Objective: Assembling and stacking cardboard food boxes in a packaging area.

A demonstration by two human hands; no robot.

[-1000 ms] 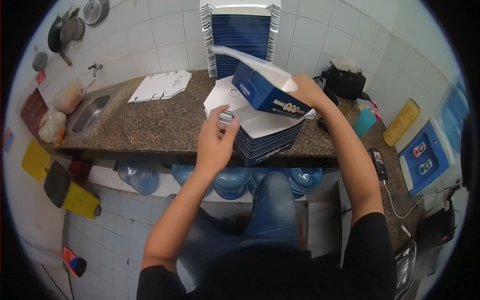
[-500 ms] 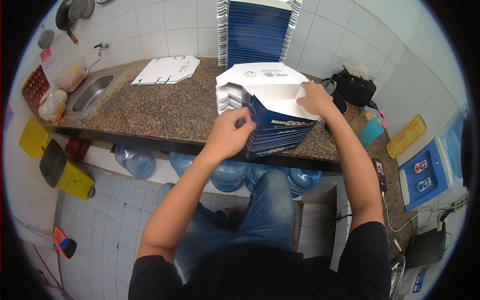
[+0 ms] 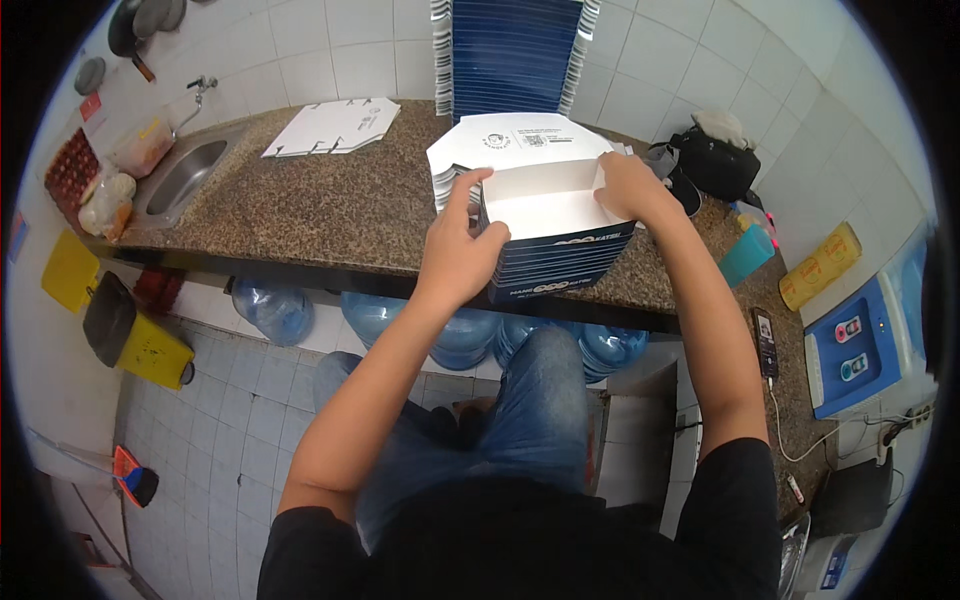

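A cardboard food box (image 3: pixel 547 212), white inside and dark blue outside, sits at the counter's front edge atop several nested ones. Its front wall is upright and its interior faces up. My left hand (image 3: pixel 462 245) grips the box's left front corner, index finger at the upper edge and thumb at the front. At the right end my right hand (image 3: pixel 637 190) pinches the side wall, thumb inside and fingers partly hidden behind. Directly behind lies a pile of white printed cardboard blanks (image 3: pixel 520 138). A tall stack of nested blue boxes (image 3: pixel 515 60) rises against the wall.
More flat white blanks (image 3: pixel 335 126) lie on the granite counter (image 3: pixel 330 205) near the sink (image 3: pixel 187 180). To the right are a black bag (image 3: pixel 715 165), a teal cup (image 3: pixel 746 256), a phone (image 3: pixel 764 340) and a water dispenser (image 3: pixel 862 345). Water jugs (image 3: pixel 272 308) stand below.
The front wall of the top box has come upright, and its floor shows squarely. My left hand has shifted slightly up at the corner; the right hand stays at the right wall.
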